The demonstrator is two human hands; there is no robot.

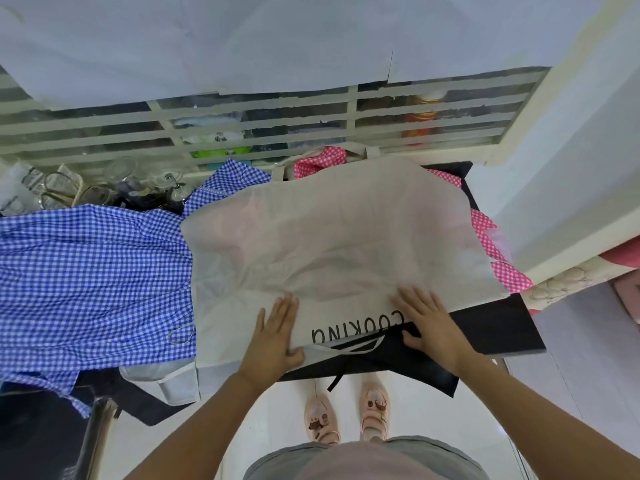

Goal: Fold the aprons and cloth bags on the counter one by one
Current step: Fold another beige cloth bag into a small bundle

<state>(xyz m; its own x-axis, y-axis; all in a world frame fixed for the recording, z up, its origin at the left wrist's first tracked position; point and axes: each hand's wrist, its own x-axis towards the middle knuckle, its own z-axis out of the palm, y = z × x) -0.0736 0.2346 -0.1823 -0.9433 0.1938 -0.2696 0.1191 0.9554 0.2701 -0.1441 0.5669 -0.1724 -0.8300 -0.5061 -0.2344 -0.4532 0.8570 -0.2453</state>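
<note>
Centrally, a cream cloth bag (332, 244) of thin, slightly creased woven fabric is lying spread across the surface (502, 327), forming a broad trapezoid that is widening toward the far side. Its near edge is carrying black printed lettering (356, 329), reading upside down from this view. The left hand (275, 336) is pressing flat on the near left part of the bag, fingers extended and together, thumb wrapping the hem, not clenched on anything. The right hand (427, 322) is lying open with spread fingers on the near right part, its thumb reaching onto the dark material below. A black apron (408, 362) is lying beneath the bag, its matte fabric and narrow strap hanging over the near edge of the surface. A blue gingham apron (90, 271) is bunching in soft folds just left of the bag, touching it and draping over the near left edge. A pink gingham apron (498, 251) is showing from under the bag along its right side and at the far end. A second cream bag's handles (360, 152) are showing at the far side. Glassware (138, 185) is crowding the far left corner. Open room is remaining only at the near right, where the bare dark surface is running to a straight edge. Pale tiled floor (284, 410) is lying below, with pink slippers (346, 414) standing on it.
</note>
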